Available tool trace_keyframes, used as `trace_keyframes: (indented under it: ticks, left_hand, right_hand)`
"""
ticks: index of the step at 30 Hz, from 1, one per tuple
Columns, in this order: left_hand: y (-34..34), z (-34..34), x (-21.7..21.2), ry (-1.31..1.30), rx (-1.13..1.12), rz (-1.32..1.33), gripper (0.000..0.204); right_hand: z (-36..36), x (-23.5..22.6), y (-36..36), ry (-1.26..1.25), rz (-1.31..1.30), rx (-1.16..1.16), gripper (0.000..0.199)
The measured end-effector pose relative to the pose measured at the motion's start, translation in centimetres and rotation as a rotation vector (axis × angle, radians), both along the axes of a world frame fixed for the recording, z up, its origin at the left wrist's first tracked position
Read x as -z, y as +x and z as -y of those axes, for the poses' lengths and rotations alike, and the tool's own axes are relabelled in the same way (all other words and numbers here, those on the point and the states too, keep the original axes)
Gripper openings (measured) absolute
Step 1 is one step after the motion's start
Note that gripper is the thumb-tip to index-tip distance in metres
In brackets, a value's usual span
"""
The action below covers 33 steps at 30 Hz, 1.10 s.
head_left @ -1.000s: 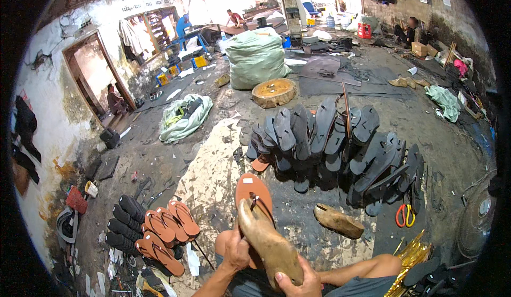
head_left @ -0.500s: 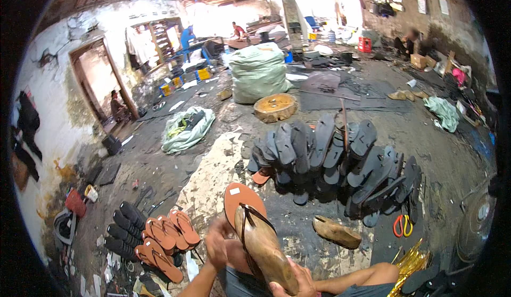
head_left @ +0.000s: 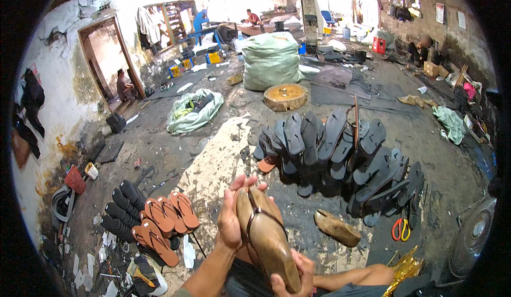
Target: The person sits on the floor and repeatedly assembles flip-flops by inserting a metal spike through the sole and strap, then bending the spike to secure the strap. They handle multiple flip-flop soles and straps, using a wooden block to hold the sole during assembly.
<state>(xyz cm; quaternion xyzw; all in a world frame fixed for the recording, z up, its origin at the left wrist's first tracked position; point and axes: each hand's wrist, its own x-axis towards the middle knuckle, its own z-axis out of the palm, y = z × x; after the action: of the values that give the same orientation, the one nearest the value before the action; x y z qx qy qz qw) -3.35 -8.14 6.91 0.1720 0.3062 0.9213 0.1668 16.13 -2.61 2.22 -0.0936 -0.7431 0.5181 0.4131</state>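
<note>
both hands grip a wooden last (head_left: 266, 236) w/ a sandal strap over it, held up in front. left hand (head_left: 232, 214) wraps its top end, fingers curled over the tip. right hand (head_left: 295, 275) closed round the lower end. another last (head_left: 336, 228) lies on floor just right of grip; brown sandals (head_left: 165, 220) to the left, black soles (head_left: 340, 148) beyond.

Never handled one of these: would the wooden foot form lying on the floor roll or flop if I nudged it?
The wooden foot form looks solid and carved, so probably stiff and fairly heavy. It rests lengthwise on the floor, so it would likely slide or rock, not roll.
</note>
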Motion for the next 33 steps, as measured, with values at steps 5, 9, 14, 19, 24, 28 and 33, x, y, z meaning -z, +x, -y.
trace_keyframes:
  ticks: [5, 9, 14, 19, 24, 28, 33]
  left_hand:
    - [4.9, 0.1, 3.8, -0.683, 0.018, -0.404, 0.146]
    - [7.0, 1.9, 6.5, -0.697, -0.048, -0.348, 0.113]
    - [8.7, 1.8, 7.0, -0.624, 0.2, -0.343, 0.108]
    - [10.4, 2.2, 3.8, -0.717, 0.218, -0.331, 0.109]
    - [13.1, 4.8, 0.5, -0.759, 0.53, -0.525, 0.108]
    - [13.0, 7.7, 2.6, -0.583, 0.649, 0.074, 0.085]
    - [14.1, 10.2, 7.6, -0.752, 0.623, 0.296, 0.05]
  right_hand:
    - [-1.8, -0.3, -2.0, 0.285, 0.116, 0.152, 0.065]
    - [-6.3, -1.2, -2.6, 0.2, 0.044, -0.291, 0.081]
    - [-9.8, -1.9, -4.2, 0.124, 0.286, -0.241, 0.051]
    - [-11.7, -2.8, -3.1, 0.062, 0.357, -0.363, 0.045]
    - [-13.2, 0.2, -0.1, -1.145, 0.51, -0.816, 0.083]
    - [-10.9, 4.3, 0.8, -1.155, 0.341, -0.737, 0.075]
    - [-9.0, 6.9, -0.4, -1.386, 0.121, -0.767, 0.066]
